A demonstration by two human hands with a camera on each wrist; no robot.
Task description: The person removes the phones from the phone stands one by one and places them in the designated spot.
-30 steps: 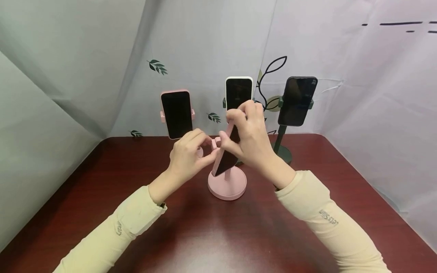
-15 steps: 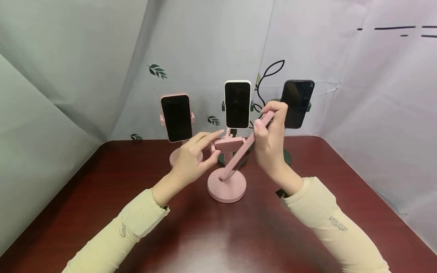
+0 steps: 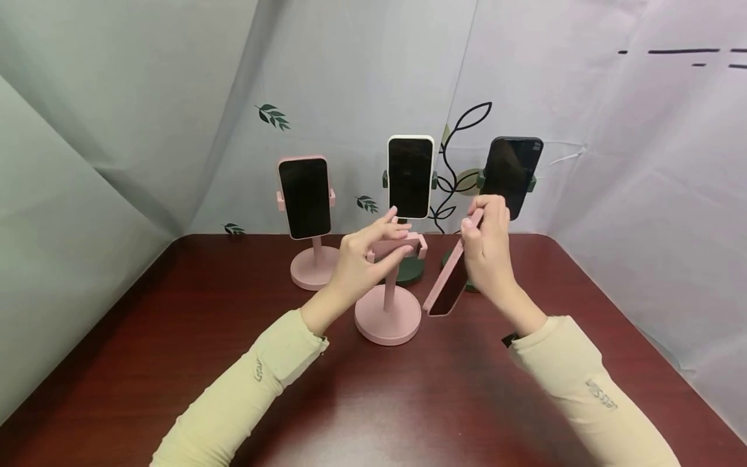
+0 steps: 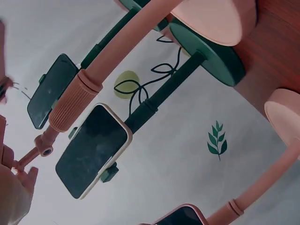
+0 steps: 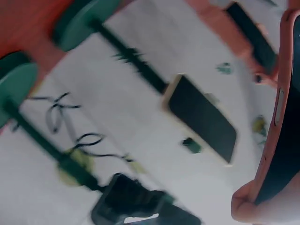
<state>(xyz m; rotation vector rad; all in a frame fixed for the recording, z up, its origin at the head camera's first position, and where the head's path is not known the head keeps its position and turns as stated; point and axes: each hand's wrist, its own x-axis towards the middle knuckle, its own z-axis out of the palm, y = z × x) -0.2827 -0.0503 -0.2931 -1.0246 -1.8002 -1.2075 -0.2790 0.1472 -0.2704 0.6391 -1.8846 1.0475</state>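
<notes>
In the head view my left hand [image 3: 370, 253] holds the clamp head of a pink phone stand [image 3: 390, 318], thumb in front and fingers behind and above. Part of the clamp is hidden by that hand. The stand's round base sits on the table. To its right, my right hand [image 3: 491, 243] grips the upper end of a phone in a pink case [image 3: 446, 288], which tilts in the air apart from the clamp. The right wrist view shows the pink case edge [image 5: 276, 112] close up. The left wrist view has the stand's ribbed pole [image 4: 75, 105] in front.
Behind stand a pink stand with a phone [image 3: 305, 198], a green stand with a white-cased phone [image 3: 411, 175] and a green stand with a black phone [image 3: 511, 170]. All are on the dark red table [image 3: 373, 402]. Pale printed cloth [image 3: 350, 78] hangs around it.
My right hand has carried the pink-cased phone away from the clamp, rightward and lower. My left hand has moved right along the clamp head, its thumb now in front of it.
</notes>
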